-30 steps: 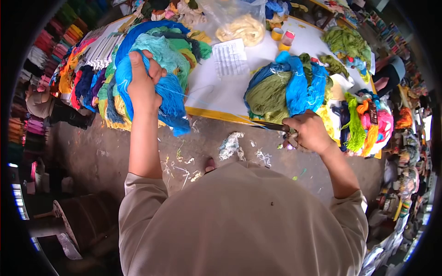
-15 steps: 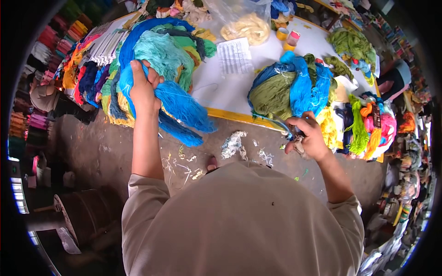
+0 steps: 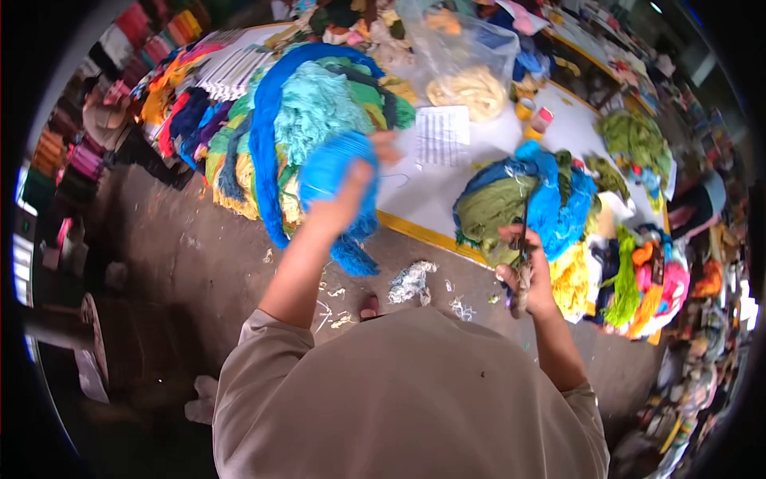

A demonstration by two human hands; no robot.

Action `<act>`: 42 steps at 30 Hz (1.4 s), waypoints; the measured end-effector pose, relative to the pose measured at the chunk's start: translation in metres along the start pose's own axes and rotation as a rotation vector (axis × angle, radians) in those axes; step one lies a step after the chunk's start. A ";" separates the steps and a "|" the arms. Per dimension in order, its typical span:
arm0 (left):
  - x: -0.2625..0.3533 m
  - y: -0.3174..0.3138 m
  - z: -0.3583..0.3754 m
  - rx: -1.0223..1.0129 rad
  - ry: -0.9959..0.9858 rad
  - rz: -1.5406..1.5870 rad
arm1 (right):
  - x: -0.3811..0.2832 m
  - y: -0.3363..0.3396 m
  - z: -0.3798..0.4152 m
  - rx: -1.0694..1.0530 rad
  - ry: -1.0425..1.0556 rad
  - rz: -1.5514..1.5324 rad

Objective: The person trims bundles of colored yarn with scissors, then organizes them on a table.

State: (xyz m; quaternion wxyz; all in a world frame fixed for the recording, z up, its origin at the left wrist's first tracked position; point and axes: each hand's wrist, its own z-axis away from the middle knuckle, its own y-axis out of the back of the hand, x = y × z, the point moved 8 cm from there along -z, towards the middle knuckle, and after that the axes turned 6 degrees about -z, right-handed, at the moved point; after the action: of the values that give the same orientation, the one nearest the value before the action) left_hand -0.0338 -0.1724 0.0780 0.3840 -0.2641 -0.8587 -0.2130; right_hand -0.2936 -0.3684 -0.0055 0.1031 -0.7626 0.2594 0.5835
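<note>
My left hand (image 3: 345,195), smeared by motion, grips a bright blue skein of yarn (image 3: 325,169) in front of the left pile. Loose ends of the skein hang below it past the table edge. In my right hand (image 3: 541,275) is a pair of scissors (image 3: 523,259), dark blade pointing up, with what look like wrapped handles. Just beyond that hand lies a heap with an olive green skein (image 3: 491,209) and blue skeins (image 3: 570,199). Behind my left hand a pale turquoise skein (image 3: 315,100) rests on the pile, with a long blue skein (image 3: 265,140) draped around it.
A printed sheet (image 3: 441,136) lies on the white table (image 3: 403,195) between the piles. Beyond it are a plastic bag with cream yarn (image 3: 467,92) and small cones (image 3: 541,120). Yarn scraps (image 3: 412,282) litter the floor. A person (image 3: 112,128) is at far left, another (image 3: 702,199) at right.
My left hand has moved right with the blue skein, which now looks bunched up. My right hand has turned so the scissors point upward. The view has shifted.
</note>
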 end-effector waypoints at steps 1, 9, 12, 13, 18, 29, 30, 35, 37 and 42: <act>0.025 -0.023 -0.004 -0.130 -0.239 -0.072 | -0.011 -0.011 -0.006 -0.018 0.072 -0.079; 0.067 -0.089 -0.007 -0.505 -0.192 -0.317 | -0.040 -0.099 -0.048 -0.040 0.125 -0.361; 0.058 -0.054 -0.002 -0.599 -0.483 -0.911 | -0.037 -0.082 -0.048 -0.041 -0.082 -0.405; 0.048 -0.038 0.001 -0.610 -0.497 -0.923 | -0.032 -0.075 -0.044 0.021 -0.044 -0.469; 0.006 0.008 0.008 0.032 0.179 0.899 | -0.058 -0.088 -0.040 -0.259 0.026 0.184; 0.002 -0.017 0.021 0.246 0.319 1.416 | -0.037 -0.118 -0.027 -0.503 -0.337 -0.121; 0.001 -0.017 0.022 0.248 0.323 1.427 | -0.035 -0.120 -0.026 -0.500 -0.376 -0.149; -0.001 -0.015 0.024 0.255 0.305 1.724 | -0.026 -0.125 -0.026 -0.474 -0.403 -0.194; -0.004 -0.018 0.028 0.295 0.391 1.485 | -0.033 -0.126 -0.031 -0.483 -0.305 -0.121; -0.009 -0.019 0.032 0.314 0.422 1.366 | -0.040 -0.125 -0.032 -0.476 -0.326 -0.121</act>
State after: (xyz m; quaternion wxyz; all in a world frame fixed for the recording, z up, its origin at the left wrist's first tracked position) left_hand -0.0578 -0.1713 0.0480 0.6218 -0.6359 -0.4307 0.1531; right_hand -0.2098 -0.2662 0.0235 -0.0039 -0.6757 0.0493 0.7355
